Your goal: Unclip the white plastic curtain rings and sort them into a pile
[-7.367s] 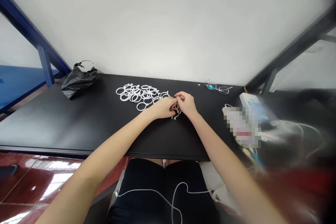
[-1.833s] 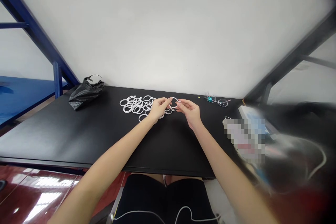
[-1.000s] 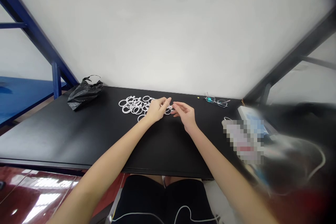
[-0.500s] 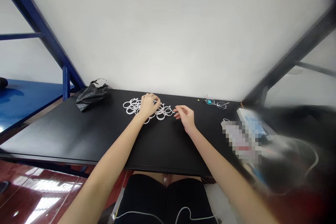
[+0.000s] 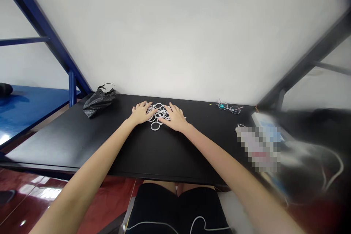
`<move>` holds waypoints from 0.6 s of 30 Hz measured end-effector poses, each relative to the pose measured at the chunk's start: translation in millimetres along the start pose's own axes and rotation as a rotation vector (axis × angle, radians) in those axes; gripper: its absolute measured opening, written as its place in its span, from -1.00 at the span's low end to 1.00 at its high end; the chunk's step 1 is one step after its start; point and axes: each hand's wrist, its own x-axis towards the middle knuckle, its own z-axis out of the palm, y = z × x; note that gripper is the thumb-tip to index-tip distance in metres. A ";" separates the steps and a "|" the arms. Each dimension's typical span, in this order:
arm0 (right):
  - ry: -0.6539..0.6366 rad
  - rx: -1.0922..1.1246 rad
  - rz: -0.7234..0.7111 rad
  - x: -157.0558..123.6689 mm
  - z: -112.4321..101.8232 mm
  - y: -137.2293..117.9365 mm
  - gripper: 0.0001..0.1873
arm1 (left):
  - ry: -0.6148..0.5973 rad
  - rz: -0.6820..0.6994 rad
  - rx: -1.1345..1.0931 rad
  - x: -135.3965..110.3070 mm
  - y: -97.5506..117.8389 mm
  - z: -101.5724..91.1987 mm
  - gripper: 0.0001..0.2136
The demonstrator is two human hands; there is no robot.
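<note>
A pile of white rings (image 5: 160, 113), several of them with small knobs, lies loosely overlapped on the black table (image 5: 153, 153). My left hand (image 5: 140, 112) rests flat over the left side of the pile, fingers spread. Over the right side lies my right hand (image 5: 175, 117), its fingers also spread and its thumb reaching inward onto the rings. Some rings are hidden beneath both hands. One ring sits at the near edge of the pile, between the hands.
A crumpled black plastic bag (image 5: 100, 100) lies at the back left. Eyeglasses (image 5: 229, 108) rest at the back right. Nearer on the right are a blurred-out flat object (image 5: 256, 146), a white box (image 5: 263, 120) and a clear plastic bag (image 5: 307, 168). A white wall stands behind.
My left hand has moved left and flattened with fingers spread. My right hand has come left from beside the pile onto it. The rings are gathered more closely together.
</note>
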 end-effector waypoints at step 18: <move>0.035 -0.019 -0.025 -47.4 -23.4 65.6 -0.45 | -0.097 0.377 -0.133 -10.5 102.2 28.1 -0.47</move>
